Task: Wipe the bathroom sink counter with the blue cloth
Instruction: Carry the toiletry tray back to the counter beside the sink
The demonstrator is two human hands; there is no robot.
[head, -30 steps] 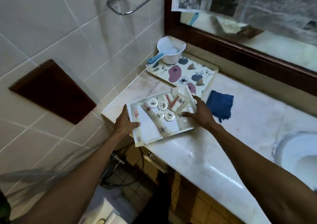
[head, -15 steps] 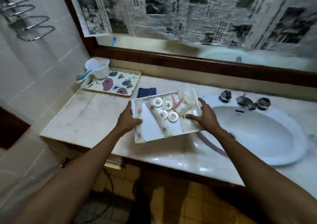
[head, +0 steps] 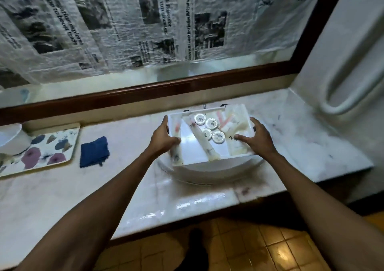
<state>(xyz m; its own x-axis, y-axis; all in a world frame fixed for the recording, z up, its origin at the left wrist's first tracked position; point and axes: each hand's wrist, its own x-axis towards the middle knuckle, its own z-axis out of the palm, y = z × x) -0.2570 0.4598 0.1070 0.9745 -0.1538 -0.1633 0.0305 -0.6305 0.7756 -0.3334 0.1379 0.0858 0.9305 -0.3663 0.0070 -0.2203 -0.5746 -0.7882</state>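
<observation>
- While the white toiletry tray (head: pixel 209 146) was at the counter's left end a second ago, it is now held over the sink basin (head: pixel 199 174), so it has been carried rightward along the marble counter (head: pixel 128 187).
- From this it is judged that the counter's left stretch is being cleared so that wiping can begin; the wiping itself is not yet started.
- The tray's left rim is clasped by the left hand (head: pixel 163 139), the thumb laid inside over the rim and the fingers curled beneath it, out of sight.
- The tray's right rim is gripped by the right hand (head: pixel 256 139), fingers half spread, the thumb pressed across a sachet at the tray's near-right corner.
- Inside the tray, four round white soap discs (head: pixel 211 123) are seen at the middle, with long pale tubes (head: pixel 202 141) lying slantwise and pink-tipped items toward the far-right corner.
- Whether the tray is resting on the basin or is held just above it cannot be told; the view is motion-blurred.
- The blue cloth (head: pixel 94 152) is left untouched on the counter, well to the left of the tray and just beside the floral tray's (head: pixel 46 153) right edge.
- A white bowl (head: pixel 9 134) is partly seen on the floral tray's far-left corner.
- Newspaper (head: pixel 145 25) is seen covering the mirror behind the counter's back edge.
</observation>
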